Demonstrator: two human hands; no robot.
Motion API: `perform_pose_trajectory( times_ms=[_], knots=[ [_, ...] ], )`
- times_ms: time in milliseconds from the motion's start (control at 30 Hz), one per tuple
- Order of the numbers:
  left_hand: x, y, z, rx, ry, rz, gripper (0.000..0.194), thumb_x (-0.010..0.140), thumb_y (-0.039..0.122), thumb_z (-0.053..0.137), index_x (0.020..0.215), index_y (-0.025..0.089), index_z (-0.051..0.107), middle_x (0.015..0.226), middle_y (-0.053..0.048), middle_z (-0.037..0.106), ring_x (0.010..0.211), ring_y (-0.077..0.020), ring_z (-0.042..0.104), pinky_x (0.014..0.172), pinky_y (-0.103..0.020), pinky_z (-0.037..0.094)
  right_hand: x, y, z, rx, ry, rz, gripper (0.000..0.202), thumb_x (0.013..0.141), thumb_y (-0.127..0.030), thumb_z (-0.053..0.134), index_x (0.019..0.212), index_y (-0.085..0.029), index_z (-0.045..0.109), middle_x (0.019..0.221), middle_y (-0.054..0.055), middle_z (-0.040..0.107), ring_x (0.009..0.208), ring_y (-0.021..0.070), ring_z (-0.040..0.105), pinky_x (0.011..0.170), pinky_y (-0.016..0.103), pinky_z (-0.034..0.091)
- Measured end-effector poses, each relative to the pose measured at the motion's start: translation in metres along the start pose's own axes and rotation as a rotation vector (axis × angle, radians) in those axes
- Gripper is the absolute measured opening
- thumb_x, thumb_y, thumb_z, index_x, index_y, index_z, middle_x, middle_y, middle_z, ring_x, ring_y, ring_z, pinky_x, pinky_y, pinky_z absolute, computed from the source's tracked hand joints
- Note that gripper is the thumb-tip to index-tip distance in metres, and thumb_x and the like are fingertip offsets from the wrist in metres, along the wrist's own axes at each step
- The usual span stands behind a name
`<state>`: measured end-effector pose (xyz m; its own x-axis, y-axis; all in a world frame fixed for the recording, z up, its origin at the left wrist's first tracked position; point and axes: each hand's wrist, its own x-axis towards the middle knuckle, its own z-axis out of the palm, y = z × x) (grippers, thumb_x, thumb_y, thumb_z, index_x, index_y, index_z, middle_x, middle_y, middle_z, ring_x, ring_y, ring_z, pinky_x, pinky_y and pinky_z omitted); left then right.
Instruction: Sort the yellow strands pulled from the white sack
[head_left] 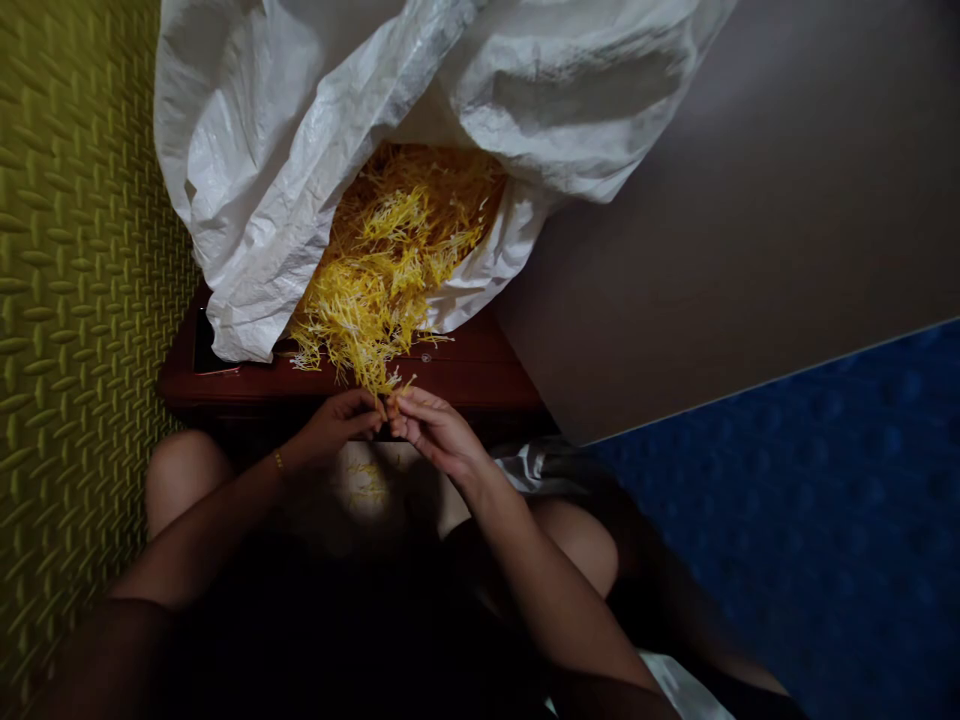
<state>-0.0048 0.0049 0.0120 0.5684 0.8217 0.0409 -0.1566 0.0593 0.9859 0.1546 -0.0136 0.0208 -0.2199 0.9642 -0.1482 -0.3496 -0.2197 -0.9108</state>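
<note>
A heap of thin yellow branching sprigs with pale tips (375, 290) spills from the mouth of a white woven sack (277, 200) onto a dark red wooden surface (480, 370). At the near edge of the heap, my left hand (346, 418) and my right hand (439, 425) meet, fingertips almost touching. Both are closed in a pinch. A small yellow sprig (407, 384) pokes out above my right fingers. Yellow strands also show at my left fingertips, though the fingers hide exactly how they are held.
On the left stands a yellow diamond-textured surface (67, 300). A large smooth grey-brown panel (712, 220) slants across the right, with blue textured matting (810, 500) beyond its edge. Several loose yellow bits (367, 482) lie on the pale floor between my knees. The lower area is dark.
</note>
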Motion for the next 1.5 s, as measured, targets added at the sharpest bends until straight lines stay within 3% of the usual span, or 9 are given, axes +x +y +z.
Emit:
perform_pose_trajectory(
  times_ms=[100,233,333,467,700,800,1033,1267,1500],
  knots=[
    [-0.002,0.003,0.003,-0.098,-0.082,0.005,0.025,0.070,0.036,0.063,0.073,0.014,0.052,0.063,0.003,0.050,0.057,-0.0063,0.046,0.060,-0.022,0.039,-0.005,-0.017,-0.011,-0.066,0.035,-0.050,0.019,0.065,-0.036,0.070,0.074,-0.020,0.063,0.065,-0.003,0.058,0.053,0.0075,0.050,0.056,0.022,0.043],
    [-0.004,0.002,0.004,-0.091,-0.006,0.002,0.021,0.073,0.033,0.061,0.076,0.014,0.052,0.066,0.003,0.049,0.055,-0.0050,0.046,0.058,-0.021,0.038,-0.012,-0.038,-0.047,-0.628,-0.142,-0.001,0.014,0.071,-0.031,0.064,0.069,-0.017,0.064,0.058,-0.003,0.056,0.053,0.0079,0.047,0.054,0.022,0.038],
    [-0.003,-0.001,0.004,-0.037,0.034,-0.005,0.020,0.074,0.032,0.060,0.079,0.014,0.053,0.066,0.003,0.049,0.055,-0.0048,0.045,0.057,-0.021,0.037,-0.012,-0.035,-0.079,-1.054,-0.295,0.213,0.005,0.066,-0.022,0.064,0.065,-0.017,0.066,0.059,-0.001,0.061,0.053,0.0105,0.050,0.053,0.023,0.038],
    [-0.001,-0.005,0.004,0.004,0.006,0.008,0.020,0.075,0.032,0.059,0.082,0.014,0.057,0.066,0.003,0.049,0.057,-0.0058,0.044,0.056,-0.021,0.037,-0.011,-0.022,-0.095,-1.345,-0.214,0.229,0.022,0.055,-0.013,0.067,0.075,-0.022,0.071,0.075,0.004,0.070,0.067,0.0180,0.059,0.062,0.027,0.043],
    [0.000,-0.009,0.008,-0.029,-0.068,-0.018,0.021,0.074,0.034,0.059,0.079,0.014,0.057,0.066,0.002,0.049,0.056,-0.0060,0.044,0.056,-0.021,0.036,-0.011,-0.031,-0.042,-0.754,0.130,-0.101,0.038,0.078,-0.047,0.049,0.105,-0.024,0.062,0.099,0.005,0.065,0.070,0.0156,0.060,0.060,0.028,0.047],
    [0.000,-0.009,0.009,-0.047,-0.071,-0.058,0.022,0.072,0.034,0.060,0.078,0.014,0.057,0.067,0.001,0.051,0.057,-0.0067,0.045,0.059,-0.022,0.037,-0.005,-0.021,-0.017,-0.468,0.109,-0.124,0.042,0.074,-0.049,0.056,0.106,-0.022,0.060,0.092,0.004,0.063,0.062,0.0116,0.056,0.054,0.025,0.045],
    [-0.001,-0.003,0.004,0.004,0.159,-0.124,0.025,0.071,0.036,0.058,0.062,0.013,0.051,0.058,0.002,0.050,0.058,-0.0076,0.045,0.062,-0.022,0.036,0.000,-0.008,-0.007,-0.549,0.240,-0.333,0.018,0.069,-0.035,0.065,0.077,-0.019,0.062,0.071,0.000,0.059,0.062,0.0108,0.049,0.059,0.024,0.040],
    [0.003,-0.004,0.003,-0.051,0.379,-0.136,0.025,0.067,0.035,0.065,0.073,0.014,0.053,0.070,0.004,0.054,0.059,-0.0046,0.048,0.060,-0.019,0.040,-0.006,-0.003,0.004,-0.593,0.094,-0.291,0.016,0.070,-0.034,0.064,0.076,-0.019,0.062,0.065,-0.001,0.055,0.062,0.0113,0.047,0.060,0.025,0.039],
    [0.002,-0.007,0.001,-0.228,0.376,-0.226,0.028,0.064,0.031,0.071,0.081,0.013,0.057,0.080,0.000,0.062,0.064,-0.0047,0.055,0.064,-0.020,0.047,0.000,0.003,-0.001,-0.311,0.066,-0.096,0.022,0.064,-0.035,0.070,0.075,-0.019,0.060,0.066,-0.003,0.058,0.059,0.0091,0.049,0.058,0.023,0.038]
  ],
)
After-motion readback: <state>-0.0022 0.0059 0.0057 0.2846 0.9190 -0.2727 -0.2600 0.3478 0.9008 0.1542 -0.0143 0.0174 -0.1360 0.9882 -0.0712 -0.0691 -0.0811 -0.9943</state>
